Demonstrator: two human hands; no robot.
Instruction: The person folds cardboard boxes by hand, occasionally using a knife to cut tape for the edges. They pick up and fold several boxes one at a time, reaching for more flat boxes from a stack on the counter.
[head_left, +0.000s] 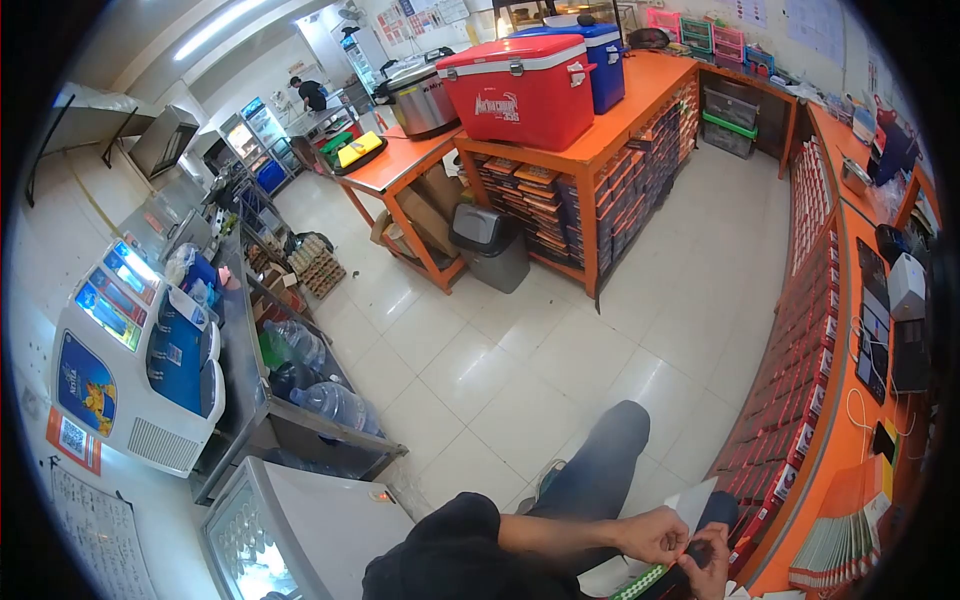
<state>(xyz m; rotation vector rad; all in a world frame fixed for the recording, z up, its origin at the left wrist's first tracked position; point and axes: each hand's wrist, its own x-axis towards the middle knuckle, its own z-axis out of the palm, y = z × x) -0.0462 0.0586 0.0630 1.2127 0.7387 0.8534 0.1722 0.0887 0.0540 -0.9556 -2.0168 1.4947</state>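
My left hand (654, 536) reaches in from a black sleeve, its fingers curled and pinched together over my lap. Right beside it my right hand (708, 563) is closed too, thumb and fingertips meeting those of the left. What sits between the fingertips is too small to make out. A white sheet (692, 502) sticks up just behind my left hand, overlapping my trouser leg. Below the hands runs a strip with a green and white pattern (638, 582). To the right a fanned stack of folded papers with orange and green edges (838, 535) lies on the orange counter (845, 420).
Red boxes (775, 430) line the counter's side, close to my knees. A white chest freezer (330, 505) stands at my left. Ahead, a red cooler (520, 92) tops an orange table over stacked boxes, with a grey bin (490, 250) beside it. A person (312, 95) stands far back.
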